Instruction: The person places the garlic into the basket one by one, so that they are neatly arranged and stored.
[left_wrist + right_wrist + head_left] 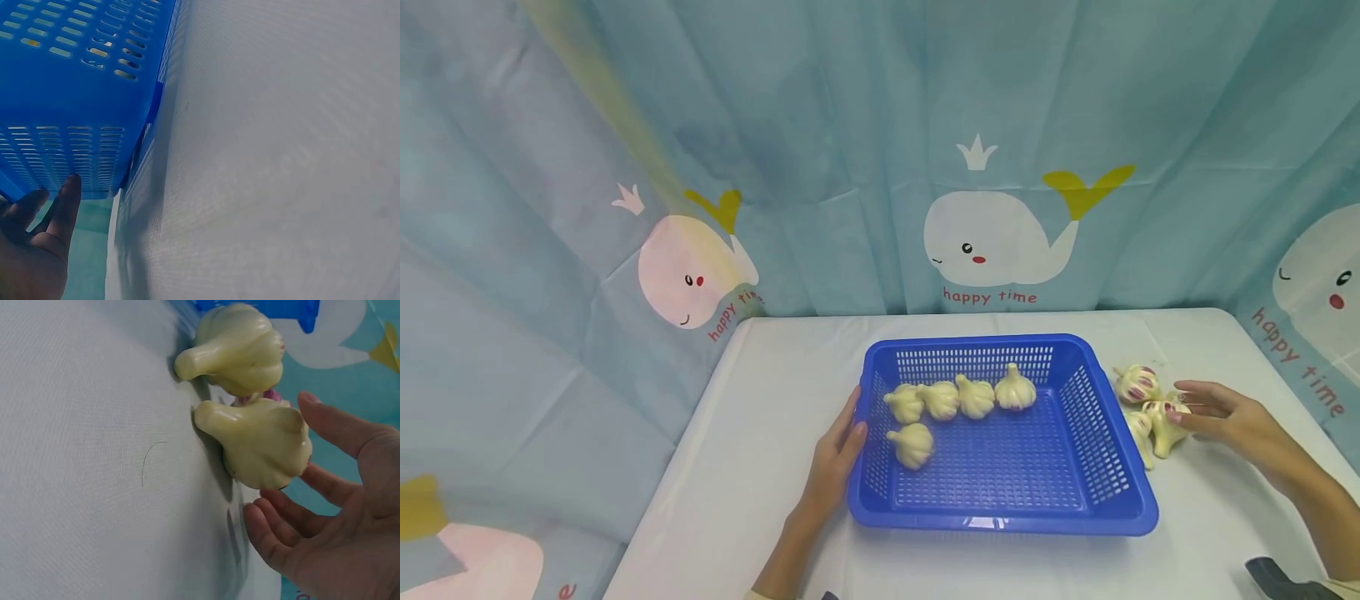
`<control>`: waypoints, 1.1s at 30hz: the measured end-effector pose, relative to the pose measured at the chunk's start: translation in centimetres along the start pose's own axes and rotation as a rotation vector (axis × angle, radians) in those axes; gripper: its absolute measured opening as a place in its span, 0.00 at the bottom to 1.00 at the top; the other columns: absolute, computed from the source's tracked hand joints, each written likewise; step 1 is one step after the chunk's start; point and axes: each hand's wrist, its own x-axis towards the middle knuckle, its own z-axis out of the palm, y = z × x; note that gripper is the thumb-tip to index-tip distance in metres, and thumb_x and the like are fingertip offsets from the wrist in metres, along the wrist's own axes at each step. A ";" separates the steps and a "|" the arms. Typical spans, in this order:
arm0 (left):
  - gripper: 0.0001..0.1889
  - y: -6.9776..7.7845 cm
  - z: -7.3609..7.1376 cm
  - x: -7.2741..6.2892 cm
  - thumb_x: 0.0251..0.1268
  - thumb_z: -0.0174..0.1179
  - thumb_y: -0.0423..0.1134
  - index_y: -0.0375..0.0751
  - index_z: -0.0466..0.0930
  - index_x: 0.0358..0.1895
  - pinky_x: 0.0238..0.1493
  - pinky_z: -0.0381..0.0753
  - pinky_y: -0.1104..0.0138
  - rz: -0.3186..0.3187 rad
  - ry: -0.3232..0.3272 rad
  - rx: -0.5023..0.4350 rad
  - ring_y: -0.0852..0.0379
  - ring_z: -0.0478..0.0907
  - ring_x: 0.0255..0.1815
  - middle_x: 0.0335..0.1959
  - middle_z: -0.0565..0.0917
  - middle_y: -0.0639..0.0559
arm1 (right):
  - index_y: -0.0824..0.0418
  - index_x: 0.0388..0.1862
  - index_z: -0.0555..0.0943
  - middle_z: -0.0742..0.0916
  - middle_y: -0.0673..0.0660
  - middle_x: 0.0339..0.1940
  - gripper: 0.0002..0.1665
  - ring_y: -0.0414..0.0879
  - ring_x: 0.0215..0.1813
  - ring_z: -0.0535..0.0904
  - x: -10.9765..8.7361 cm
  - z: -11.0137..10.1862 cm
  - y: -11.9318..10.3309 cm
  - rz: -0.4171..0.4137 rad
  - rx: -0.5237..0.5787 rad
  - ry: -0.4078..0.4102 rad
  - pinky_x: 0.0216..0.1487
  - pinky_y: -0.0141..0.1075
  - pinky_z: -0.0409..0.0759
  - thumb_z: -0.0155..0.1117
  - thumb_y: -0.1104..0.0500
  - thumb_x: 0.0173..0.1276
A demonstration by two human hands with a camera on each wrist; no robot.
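The right hand (1228, 421) has its fingers and thumb spread apart around a cream, shiny, round garlic bulb (269, 444) with a thick stem. I can't tell for sure if the skin touches it. That bulb lies on the table, and its stem points back toward the person.

The left hand (835, 458) has its fingers out straight against the outside of a blue plastic basket (1003, 523), shaped like a box and full of little holes. Its thumb is at the rim.

Just left of the bulb by the right hand is another cream bulb with its stem pointing back (1139, 429), close to the basket's side. A bit farther out from the right hand is a round bulb with purple stripes (1138, 384).

The basket sits between the two hands. Inside, five cream bulbs are nearer the left hand than the right. Four make a row (942, 401) toward the far side, and one single bulb (913, 447) lies closer to the person.

Under both hands is a flat white table (760, 417). Past the hands hangs a blue-green cloth curtain (820, 125) with white whales (1000, 237), yellow tails, and red words saying "happy time".
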 end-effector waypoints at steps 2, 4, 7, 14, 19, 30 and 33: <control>0.30 0.0 0.0 0.0 0.87 0.48 0.48 0.57 0.56 0.86 0.80 0.54 0.75 0.001 -0.002 -0.003 0.59 0.55 0.86 0.85 0.60 0.60 | 0.75 0.81 0.58 0.69 0.85 0.74 0.51 0.39 0.51 0.85 0.2 0.1 0.2 -0.009 -0.005 -0.011 0.45 0.36 0.87 0.67 0.44 0.77; 0.30 0.0 0.0 0.0 0.87 0.47 0.48 0.56 0.56 0.86 0.80 0.54 0.75 0.004 -0.004 -0.008 0.58 0.55 0.86 0.85 0.60 0.59 | 0.75 0.81 0.58 0.69 0.85 0.73 0.50 0.22 0.45 0.77 0.3 0.1 0.3 -0.011 0.003 -0.027 0.41 0.31 0.86 0.68 0.44 0.77; 0.30 -0.1 -0.1 0.1 0.87 0.47 0.48 0.56 0.56 0.86 0.80 0.54 0.75 0.004 -0.004 -0.009 0.57 0.55 0.86 0.86 0.60 0.58 | 0.75 0.81 0.58 0.69 0.84 0.74 0.51 0.18 0.43 0.72 0.4 0.1 0.3 0.008 -0.002 -0.052 0.40 0.32 0.86 0.68 0.43 0.77; 0.30 0.0 -0.1 0.0 0.87 0.48 0.49 0.58 0.57 0.86 0.80 0.54 0.75 -0.013 -0.003 -0.006 0.59 0.55 0.86 0.85 0.60 0.60 | 0.75 0.78 0.62 0.83 0.75 0.61 0.50 0.37 0.41 0.80 0.4 0.2 -0.1 0.046 -0.056 -0.065 0.38 0.34 0.82 0.67 0.40 0.76; 0.30 0.0 0.0 0.0 0.87 0.49 0.48 0.57 0.57 0.86 0.81 0.55 0.74 -0.011 -0.002 -0.011 0.58 0.55 0.86 0.85 0.61 0.60 | 0.75 0.78 0.63 0.84 0.72 0.58 0.50 0.41 0.40 0.81 0.4 0.3 0.0 0.055 -0.049 -0.053 0.38 0.35 0.81 0.67 0.40 0.76; 0.30 -0.2 -0.1 0.0 0.87 0.48 0.48 0.57 0.56 0.86 0.80 0.54 0.75 0.016 -0.008 -0.015 0.56 0.55 0.86 0.86 0.60 0.57 | 0.76 0.76 0.62 0.79 0.82 0.64 0.51 0.44 0.40 0.83 0.3 0.3 0.2 0.089 -0.058 -0.050 0.38 0.36 0.80 0.65 0.38 0.77; 0.30 -0.1 -0.1 0.0 0.87 0.48 0.48 0.57 0.56 0.86 0.80 0.54 0.75 0.015 -0.006 -0.014 0.56 0.55 0.86 0.86 0.60 0.58 | 0.76 0.75 0.61 0.78 0.83 0.65 0.51 0.45 0.38 0.84 0.3 0.2 0.2 0.097 -0.057 -0.053 0.38 0.35 0.79 0.66 0.38 0.76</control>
